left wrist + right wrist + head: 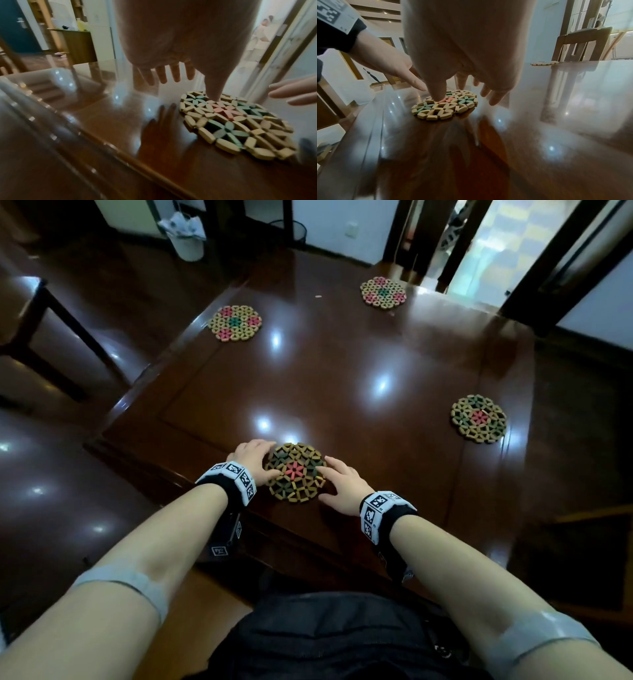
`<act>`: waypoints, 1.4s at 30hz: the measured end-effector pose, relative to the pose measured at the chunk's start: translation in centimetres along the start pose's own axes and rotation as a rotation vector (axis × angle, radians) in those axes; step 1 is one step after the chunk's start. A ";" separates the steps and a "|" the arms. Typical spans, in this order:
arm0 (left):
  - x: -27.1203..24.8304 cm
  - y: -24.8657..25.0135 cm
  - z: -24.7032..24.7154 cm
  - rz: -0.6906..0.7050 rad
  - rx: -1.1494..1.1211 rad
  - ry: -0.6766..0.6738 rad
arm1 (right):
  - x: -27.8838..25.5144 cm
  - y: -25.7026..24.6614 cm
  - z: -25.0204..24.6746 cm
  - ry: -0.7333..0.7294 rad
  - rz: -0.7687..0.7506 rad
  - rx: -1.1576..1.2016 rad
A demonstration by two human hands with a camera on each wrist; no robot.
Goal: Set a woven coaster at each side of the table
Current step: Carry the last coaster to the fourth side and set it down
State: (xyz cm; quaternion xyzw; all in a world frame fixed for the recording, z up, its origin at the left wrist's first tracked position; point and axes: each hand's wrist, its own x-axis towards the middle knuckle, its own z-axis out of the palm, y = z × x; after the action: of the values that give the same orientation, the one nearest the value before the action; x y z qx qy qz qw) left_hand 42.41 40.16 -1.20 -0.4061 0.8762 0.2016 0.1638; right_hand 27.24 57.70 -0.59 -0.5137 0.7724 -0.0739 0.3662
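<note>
Near coaster (pixel 295 472) lies flat on the table (pixel 342 378), close to the edge nearest the person. Left hand (pixel 251 461) at its left rim, right hand (pixel 342 487) at its right rim. Left wrist view: left thumb tip down on the coaster top near the pink centre; the other left fingers (pixel 175 73) are extended and spread, off the table beyond the rim. Right wrist view: right thumb likewise on the top face; remaining right fingers (pixel 496 97) straight and splayed past the far rim. Neither hand curls round anything; both are released, only touching or pressing lightly.

Three other coasters are already down: left coaster (pixel 235 322), far coaster (pixel 383 292), right coaster (pixel 478 418), each near its own side. Judgement: the near one is the last, and this is final alignment.

Handling, judged from appearance:
- Coaster is a lattice of small bead-like pieces, tan with green and pink flowers. Probably light.
- Open, jointed build suggests it flexes or sags if lifted by one edge; not brittle as a whole, though single pieces may catch.
- Table is glossy, strongly reflective. Expect the coaster to slide easily under a fingertip push.
- Best hold: opposite rims, thumb on top and fingers under, or flat fingers on top for sliding.
- Risk: overshoot towards the table edge while nudging.
</note>
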 end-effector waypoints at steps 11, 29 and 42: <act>5.9 -2.5 -1.0 0.609 0.306 -0.197 | 3.9 -2.7 2.0 0.067 0.261 -0.028; 8.4 -4.7 -1.8 0.811 0.298 -0.230 | 3.9 -4.0 2.1 0.112 0.344 0.002; 8.0 -5.8 -1.7 0.883 0.347 -0.303 | 3.7 -4.8 3.6 0.110 0.302 0.045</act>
State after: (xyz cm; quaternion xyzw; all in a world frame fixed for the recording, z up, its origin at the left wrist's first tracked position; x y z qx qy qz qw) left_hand 41.76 30.76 -4.65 0.0710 0.9514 0.1596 0.2536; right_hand 32.29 53.33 -2.62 -0.3786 0.8577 -0.0635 0.3419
